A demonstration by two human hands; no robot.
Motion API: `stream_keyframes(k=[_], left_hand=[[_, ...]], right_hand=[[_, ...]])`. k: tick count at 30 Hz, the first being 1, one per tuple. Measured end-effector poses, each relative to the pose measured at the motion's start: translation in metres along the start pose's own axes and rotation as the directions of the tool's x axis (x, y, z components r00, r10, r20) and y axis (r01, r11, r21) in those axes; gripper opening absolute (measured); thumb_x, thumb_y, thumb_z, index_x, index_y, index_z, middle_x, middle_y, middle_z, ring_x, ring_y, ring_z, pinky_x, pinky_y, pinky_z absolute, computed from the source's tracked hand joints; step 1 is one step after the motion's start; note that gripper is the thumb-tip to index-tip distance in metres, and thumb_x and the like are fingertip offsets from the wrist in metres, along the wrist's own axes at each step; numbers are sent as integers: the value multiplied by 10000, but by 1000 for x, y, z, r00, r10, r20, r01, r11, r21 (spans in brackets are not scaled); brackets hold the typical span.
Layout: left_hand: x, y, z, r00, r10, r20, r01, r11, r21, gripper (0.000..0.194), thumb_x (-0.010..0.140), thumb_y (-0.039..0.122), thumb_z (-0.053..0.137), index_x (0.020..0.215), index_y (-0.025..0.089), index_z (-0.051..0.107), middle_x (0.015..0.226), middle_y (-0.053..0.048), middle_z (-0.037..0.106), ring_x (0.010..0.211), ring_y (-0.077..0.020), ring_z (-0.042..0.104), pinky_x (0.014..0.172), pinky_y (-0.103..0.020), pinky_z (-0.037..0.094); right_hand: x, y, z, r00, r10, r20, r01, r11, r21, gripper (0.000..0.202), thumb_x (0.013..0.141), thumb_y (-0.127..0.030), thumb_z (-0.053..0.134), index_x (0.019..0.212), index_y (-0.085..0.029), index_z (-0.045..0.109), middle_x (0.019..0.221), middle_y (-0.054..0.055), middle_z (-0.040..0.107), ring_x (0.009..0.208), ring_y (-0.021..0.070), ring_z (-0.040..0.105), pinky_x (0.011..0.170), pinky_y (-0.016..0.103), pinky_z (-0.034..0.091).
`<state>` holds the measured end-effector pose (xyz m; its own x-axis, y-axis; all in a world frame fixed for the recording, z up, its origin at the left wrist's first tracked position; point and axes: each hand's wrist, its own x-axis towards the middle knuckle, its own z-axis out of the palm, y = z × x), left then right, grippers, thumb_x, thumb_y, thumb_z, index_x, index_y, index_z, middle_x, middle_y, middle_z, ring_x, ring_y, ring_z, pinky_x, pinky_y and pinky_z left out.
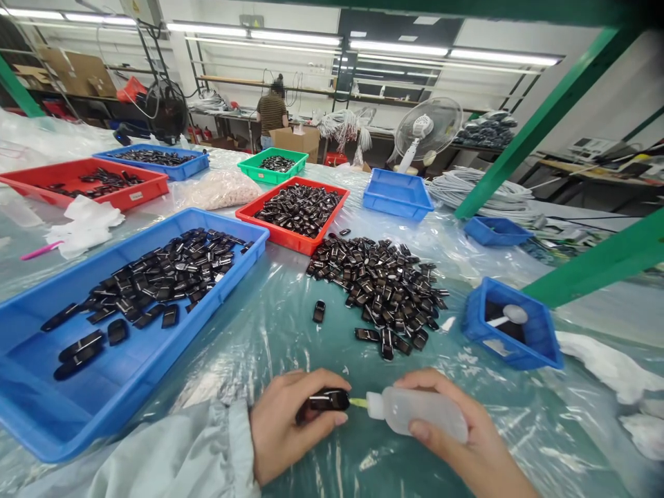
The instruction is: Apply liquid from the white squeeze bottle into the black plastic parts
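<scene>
At the bottom centre of the frame, the left hand (290,425) grips a small glossy black plastic piece (326,400), while the right hand (461,436) holds a translucent squeeze bottle (420,413), its yellow nozzle touching that piece above the plastic-covered worktop (290,332).

Both hands low and close together. Left hand (290,422) curled in a tight grip, thumb tucked underneath, pale sleeve down to the wrist. Right hand (461,432) wrapped shut too, fingers over the top, thumb along the near side, forearm bare.
</scene>
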<state>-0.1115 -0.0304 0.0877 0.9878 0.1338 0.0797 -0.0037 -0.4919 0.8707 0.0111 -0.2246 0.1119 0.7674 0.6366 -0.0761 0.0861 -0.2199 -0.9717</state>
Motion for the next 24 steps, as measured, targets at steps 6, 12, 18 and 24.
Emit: stream_keyframes(k=[6,12,18,24], left_hand=[[-2,1,0,1000,13,22,-12,1000,-15,189,947,304,468,1114,284,556,972,8,609,808,-156,562,713,-244,415],[-1,-3,0,999,48,-11,-49,996,-79,321,1001,329,308,1225,303,535,999,-41,529,897,-188,552,781,-295,435],[-1,-7,0,993,86,-77,-93,992,-86,271,972,292,421,1217,309,535,1047,-41,490,930,-185,533,808,-308,437],[-1,-7,-1,985,115,-125,-127,988,-91,271,944,247,506,1192,339,565,1020,-23,488,937,-162,534,815,-268,453]], right_hand=[[0,3,-3,999,-34,24,35,998,-51,172,738,-407,687,878,-312,653,776,-30,608,615,128,527,548,175,380],[7,11,-18,982,-119,145,143,975,-170,160,827,-412,641,955,-320,614,845,-19,601,637,131,564,530,156,440],[2,8,-14,996,-64,63,72,989,-131,263,815,-537,621,937,-304,614,808,-21,582,602,130,511,517,172,405],[0,-1,-6,999,-42,26,43,997,-65,377,770,-641,626,905,-289,630,794,-17,570,619,149,504,530,198,397]])
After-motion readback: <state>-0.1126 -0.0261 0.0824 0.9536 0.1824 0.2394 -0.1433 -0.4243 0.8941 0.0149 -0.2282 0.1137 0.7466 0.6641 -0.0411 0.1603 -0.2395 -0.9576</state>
